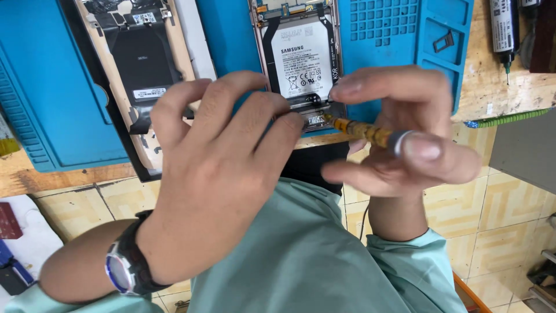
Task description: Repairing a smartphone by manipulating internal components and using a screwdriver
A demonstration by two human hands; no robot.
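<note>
Head view: two hands over one opened phone w/ one battery on blue mat; right hand pinched one yellow screwdriver, tip at phone's lower edge; left hand fingers curled, steadying phone.

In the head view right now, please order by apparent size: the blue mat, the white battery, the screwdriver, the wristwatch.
1. blue mat, though cut off by the frame
2. white battery
3. screwdriver and wristwatch look similar; the watch is nearer the camera, so I cannot rank them.
</note>
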